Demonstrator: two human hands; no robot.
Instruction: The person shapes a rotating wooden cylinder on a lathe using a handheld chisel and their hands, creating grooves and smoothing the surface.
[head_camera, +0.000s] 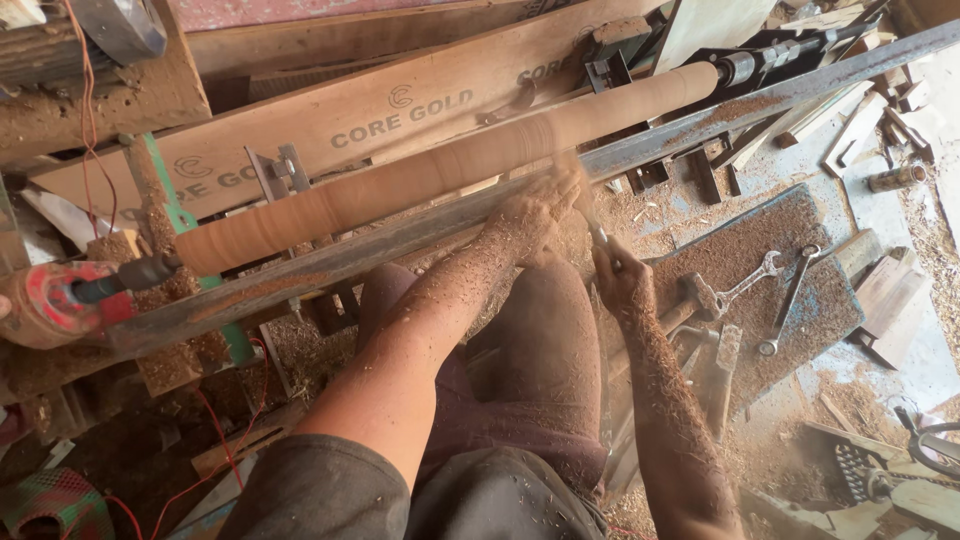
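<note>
Long round tan wooden spindle (450, 165) lay mounted lengthwise on the lathe, between a red drive end (50, 300) at the left and a metal centre (740, 68) far right, just behind the steel tool rest bar (400, 235). Near to far: knees and dark trousers, both forearms thick with shavings. Right hand (620, 280) was clenched around the handle of a slim turning chisel (590, 225); left hand (535, 205) pressed down on its blade at the bar, fingers closed over it, tip against the wood. Judged progress — the spindle was already round and smooth along most of its length, faint bands showing; finishing near the middle looked to remain. Sawdust blanketed the floor. Two steel spanners (775, 300) sat on a dusty board to the right — a hammer (695, 300) nearby. Beyond, a printed plywood plank (380, 110) and offcuts cluttered the cramped workshop.
</note>
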